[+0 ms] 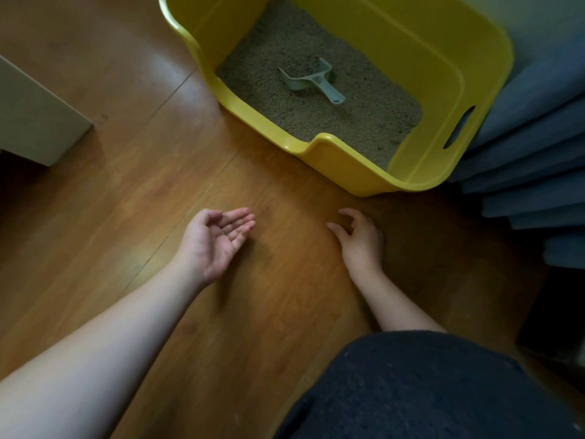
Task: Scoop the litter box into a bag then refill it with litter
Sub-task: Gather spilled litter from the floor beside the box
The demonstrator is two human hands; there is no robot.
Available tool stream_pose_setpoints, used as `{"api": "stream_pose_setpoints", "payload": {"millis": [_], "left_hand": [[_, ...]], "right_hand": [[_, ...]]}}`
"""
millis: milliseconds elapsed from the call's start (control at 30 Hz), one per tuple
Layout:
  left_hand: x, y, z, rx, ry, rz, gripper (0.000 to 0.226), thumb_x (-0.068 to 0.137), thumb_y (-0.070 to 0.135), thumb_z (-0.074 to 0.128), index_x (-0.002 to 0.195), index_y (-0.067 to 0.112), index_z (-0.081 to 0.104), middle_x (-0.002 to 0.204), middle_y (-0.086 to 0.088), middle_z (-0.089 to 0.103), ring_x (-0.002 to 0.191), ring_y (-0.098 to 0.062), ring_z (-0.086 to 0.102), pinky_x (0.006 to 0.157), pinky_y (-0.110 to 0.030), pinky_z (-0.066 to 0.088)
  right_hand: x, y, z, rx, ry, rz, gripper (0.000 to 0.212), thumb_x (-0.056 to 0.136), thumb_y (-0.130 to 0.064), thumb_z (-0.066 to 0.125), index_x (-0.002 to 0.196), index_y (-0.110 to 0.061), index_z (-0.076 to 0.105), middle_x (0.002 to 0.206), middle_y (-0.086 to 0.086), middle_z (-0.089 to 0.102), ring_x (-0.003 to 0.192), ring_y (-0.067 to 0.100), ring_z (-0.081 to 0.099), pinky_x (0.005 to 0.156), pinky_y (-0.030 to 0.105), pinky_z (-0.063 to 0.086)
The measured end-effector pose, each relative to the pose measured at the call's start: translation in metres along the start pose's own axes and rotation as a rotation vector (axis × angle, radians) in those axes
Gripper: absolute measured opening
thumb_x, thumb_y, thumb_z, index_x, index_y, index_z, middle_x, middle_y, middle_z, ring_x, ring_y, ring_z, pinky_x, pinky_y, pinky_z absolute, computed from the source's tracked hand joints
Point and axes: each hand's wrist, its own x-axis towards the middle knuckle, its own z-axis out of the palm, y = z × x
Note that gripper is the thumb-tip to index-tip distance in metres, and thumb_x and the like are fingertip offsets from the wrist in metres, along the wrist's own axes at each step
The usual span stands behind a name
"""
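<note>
1. no brand, label or writing can be read on anything in view.
2. the yellow litter box (440, 74) sits on the wooden floor (126, 172) at the upper middle, its low entry lip turned toward the left and near side, with a handle slot cut in its right wall.
3. grey-tan litter (364, 115) covers its bottom.
4. a pale scoop (308, 80) lies on the litter, long axis running diagonally: the shovel end points up-left, the handle down-right toward the near right corner.
5. the left hand (218, 240) hovers palm up, fingers relaxed and slightly cupped, holding nothing clear to see.
6. the right hand (359, 237) is down at the floor just before the box, fingers loosely curled, gripping nothing.
7. both hands are well apart from the scoop, outside the box.
8. blue folded fabric (535, 166) lies to the right of the box.
</note>
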Motion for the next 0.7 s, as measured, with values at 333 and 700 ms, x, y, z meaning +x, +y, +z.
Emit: {"api": "stream_pose_setpoints", "payload": {"millis": [333, 700], "left_hand": [[-0.001, -0.004, 0.003, -0.009, -0.029, 0.005, 0.056, 0.096, 0.02, 0.029, 0.078, -0.004, 0.077, 0.092, -0.02, 0.074, 0.082, -0.025, 0.074, 0.07, -0.025, 0.06], [-0.01, -0.007, 0.01, -0.004, -0.021, 0.008, 0.049, 0.096, 0.018, 0.031, 0.091, -0.007, 0.073, 0.097, -0.022, 0.073, 0.09, -0.027, 0.071, 0.085, -0.029, 0.055]], "right_hand": [[0.0, 0.003, 0.004, -0.102, 0.049, -0.079, 0.018, 0.094, -0.037, 0.055, 0.103, -0.027, 0.066, 0.107, -0.007, 0.062, 0.089, 0.007, 0.054, 0.069, 0.022, 0.044], [-0.016, -0.02, 0.001, 0.011, 0.051, -0.198, 0.017, 0.096, -0.029, 0.053, 0.104, -0.019, 0.064, 0.099, -0.007, 0.063, 0.091, 0.01, 0.061, 0.073, 0.021, 0.048]]}}
